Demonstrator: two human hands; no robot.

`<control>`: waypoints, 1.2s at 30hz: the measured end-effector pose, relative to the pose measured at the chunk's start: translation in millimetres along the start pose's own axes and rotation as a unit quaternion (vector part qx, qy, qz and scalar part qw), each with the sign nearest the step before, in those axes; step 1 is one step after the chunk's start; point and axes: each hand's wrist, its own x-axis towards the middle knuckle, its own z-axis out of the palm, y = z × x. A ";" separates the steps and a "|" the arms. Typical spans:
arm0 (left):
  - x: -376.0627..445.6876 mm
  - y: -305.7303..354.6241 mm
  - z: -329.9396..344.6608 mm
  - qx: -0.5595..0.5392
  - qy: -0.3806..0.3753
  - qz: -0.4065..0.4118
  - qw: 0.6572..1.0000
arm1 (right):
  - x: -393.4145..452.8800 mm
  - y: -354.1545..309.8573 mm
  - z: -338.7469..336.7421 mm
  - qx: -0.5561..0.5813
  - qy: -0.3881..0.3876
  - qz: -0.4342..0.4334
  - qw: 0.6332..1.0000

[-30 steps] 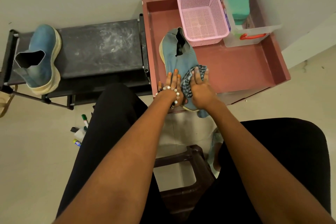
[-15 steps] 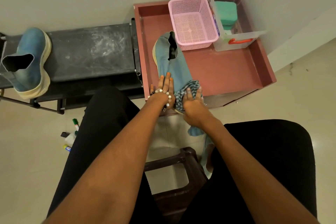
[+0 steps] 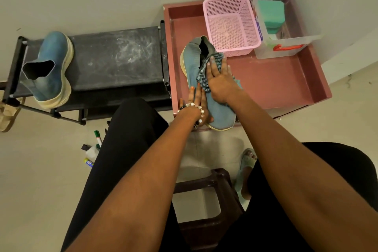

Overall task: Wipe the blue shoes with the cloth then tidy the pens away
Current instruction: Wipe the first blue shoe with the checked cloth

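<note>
1. Blue knit fabric is what the work turns on: the near shoe (image 3: 216,106) lies in the pink tray (image 3: 286,82), along its left wall, its long axis running from the tray's near edge toward the far edge. The toe overhangs the near edge and the collar points at the far side, just short of the pink basket (image 3: 231,24).
2. The right hand (image 3: 222,80) lies flat with fingers spread and straight, pressing the striped cloth (image 3: 204,75) onto the upper, about midway along the shoe toward the collar. It clamps nothing; the cloth is pinned under the palm and fingers.
3. The left hand (image 3: 196,104) rests with straight fingers against the shoe's left flank near the toe, steadying it between the hand and the tray's left wall.
4. The relation that matters, in my judgement: the unwiped length runs along the shoe's axis, away from and back toward the person, so the right hand is the nearer one for strokes and should travel lengthwise, not across.
5. The second blue shoe (image 3: 51,67) stands on the black rack (image 3: 118,57), at its left end, well apart from both hands; the left hand is nearer to it.
6. The pens (image 3: 97,136) lie on the floor below the rack's near edge, partly hidden by the leg, untouched.
</note>
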 end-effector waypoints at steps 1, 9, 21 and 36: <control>-0.6 -0.8 -0.1 -0.001 -0.001 0.003 1.000 | -0.2 -2.1 -0.3 -0.008 0.008 0.000 1.000; 0.4 -5.5 7.4 0.019 0.011 0.021 1.000 | -64.8 2.1 24.3 -0.076 -0.032 -0.070 0.994; 1.1 -2.7 4.8 -0.003 0.007 0.003 1.000 | -52.2 -0.1 21.6 -0.144 -0.038 -0.048 0.988; -2.5 -5.4 7.4 0.006 0.017 0.020 1.000 | -75.3 -7.0 23.6 -0.119 -0.080 -0.084 0.986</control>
